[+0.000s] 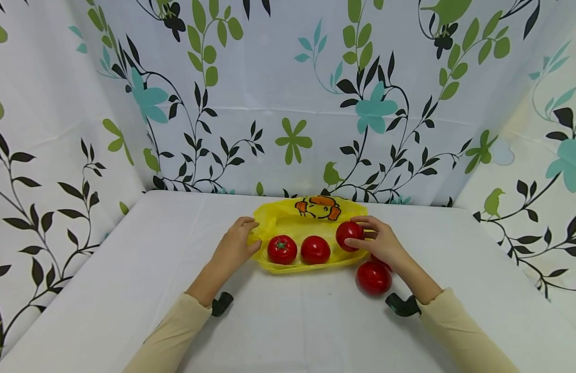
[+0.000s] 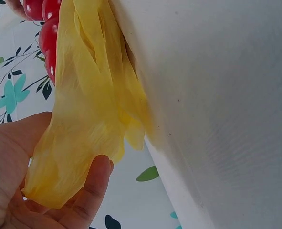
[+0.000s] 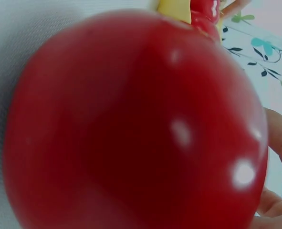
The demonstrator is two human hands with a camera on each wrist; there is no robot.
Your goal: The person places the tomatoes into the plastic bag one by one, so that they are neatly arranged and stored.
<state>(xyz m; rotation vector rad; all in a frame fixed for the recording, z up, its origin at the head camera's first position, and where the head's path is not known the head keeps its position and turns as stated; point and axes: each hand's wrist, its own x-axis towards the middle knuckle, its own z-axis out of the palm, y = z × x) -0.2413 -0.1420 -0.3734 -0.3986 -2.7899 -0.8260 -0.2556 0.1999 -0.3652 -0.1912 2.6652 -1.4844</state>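
A yellow plastic bag [image 1: 306,226] with a printed cartoon lies spread on the table. My left hand [image 1: 234,244] holds its left end; in the left wrist view the thin plastic [image 2: 83,119] runs between thumb and fingers. Two tomatoes, one with a green stem [image 1: 282,249] and a smooth one [image 1: 315,249], sit side by side on the bag. With thumb and fingers, my right hand [image 1: 383,244] grips another tomato [image 1: 348,236] over the bag's right end. Below that hand sits a loose tomato [image 1: 374,278], with another partly hidden behind it. A tomato [image 3: 131,129] fills most of the right wrist view.
All this stands on a white-covered table [image 1: 288,321]. A patterned curtain [image 1: 250,103] with leaves and birds hangs behind and along both sides. Dark straps [image 1: 402,304] sit at both wrists by the beige sleeves [image 1: 460,326].
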